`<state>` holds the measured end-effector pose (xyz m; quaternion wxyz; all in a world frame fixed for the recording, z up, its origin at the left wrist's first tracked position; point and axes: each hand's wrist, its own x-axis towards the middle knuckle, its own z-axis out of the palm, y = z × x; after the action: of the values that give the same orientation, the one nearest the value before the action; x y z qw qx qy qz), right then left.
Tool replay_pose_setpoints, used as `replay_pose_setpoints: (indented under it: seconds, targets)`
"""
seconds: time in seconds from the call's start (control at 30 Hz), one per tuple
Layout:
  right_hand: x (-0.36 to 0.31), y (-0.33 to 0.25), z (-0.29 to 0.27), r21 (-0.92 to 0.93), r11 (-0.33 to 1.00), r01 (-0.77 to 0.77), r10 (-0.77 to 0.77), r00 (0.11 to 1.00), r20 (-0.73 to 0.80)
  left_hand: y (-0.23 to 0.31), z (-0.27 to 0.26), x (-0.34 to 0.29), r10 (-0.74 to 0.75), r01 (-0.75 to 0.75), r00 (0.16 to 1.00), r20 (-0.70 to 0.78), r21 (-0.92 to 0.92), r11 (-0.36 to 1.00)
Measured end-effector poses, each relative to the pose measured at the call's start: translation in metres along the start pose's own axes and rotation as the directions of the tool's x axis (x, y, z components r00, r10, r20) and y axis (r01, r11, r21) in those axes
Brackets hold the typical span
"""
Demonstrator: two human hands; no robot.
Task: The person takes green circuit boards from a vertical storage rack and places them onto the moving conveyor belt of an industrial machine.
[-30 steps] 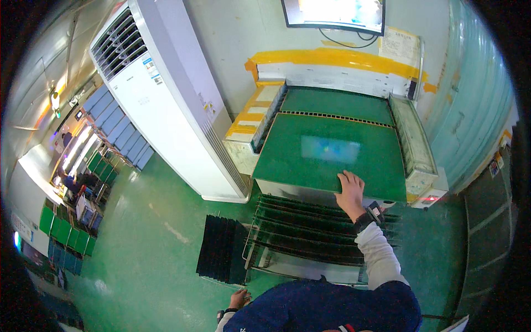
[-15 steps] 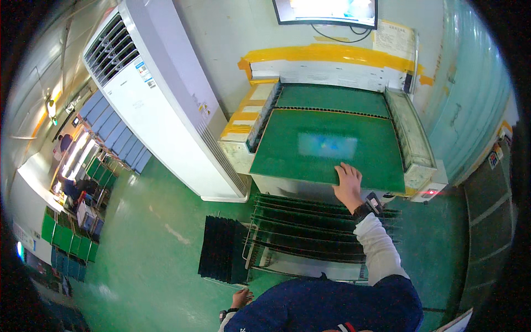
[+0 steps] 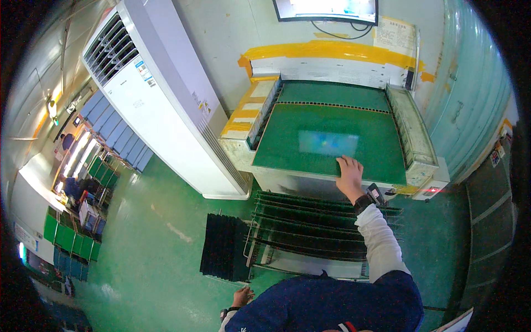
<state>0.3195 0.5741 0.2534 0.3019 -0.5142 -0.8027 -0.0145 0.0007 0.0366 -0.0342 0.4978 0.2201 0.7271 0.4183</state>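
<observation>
A large, flat green panel (image 3: 310,130) lies on the machine bed in front of me, a bright reflection on its glossy top. My right hand (image 3: 349,176) is at its near edge, fingers stretched out and fingertips at the panel's surface, gripping nothing. Low in the picture, beside my body, my left hand (image 3: 242,296) hangs with loosely bent fingers and nothing visible in it. Between me and the machine stands a rack (image 3: 315,265) with several thin dark green panels (image 3: 310,221) on edge. A black ridged block (image 3: 224,246) sits against the rack's left side.
Behind the panel lies another green surface (image 3: 334,94), between the machine's left side rail (image 3: 249,110) and right side rail (image 3: 410,130). A tall white air conditioner (image 3: 166,122) stands left of the machine. A screen (image 3: 326,8) hangs above. People work far left.
The green panel has slid a little away from me along the machine bed. My right hand is now at its near edge rather than over it. My left hand stays almost where it was.
</observation>
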Motion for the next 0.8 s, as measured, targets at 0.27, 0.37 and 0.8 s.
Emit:
replay_pose_setpoints:
  seconds: [0.27, 0.37, 0.8]
  targets:
    - [0.002, 0.003, -0.001, -0.003, 1.000, -0.027, 0.027, 1.000, 0.010, 0.038, 0.011, -0.009, -0.428, 0.375, 0.903, -0.038, -0.417, 0.828]
    - [0.004, 0.001, 0.000, -0.003, 1.000, -0.025, 0.025, 1.000, 0.003, 0.031, 0.010, -0.010, -0.427, 0.362, 0.904, -0.032, -0.475, 0.802]
    - [0.015, 0.012, 0.006, -0.010, 1.000, -0.003, 0.003, 1.000, 0.007, 0.022, 0.013, -0.007, -0.229, 0.207, 0.972, -0.052, -0.270, 0.940]
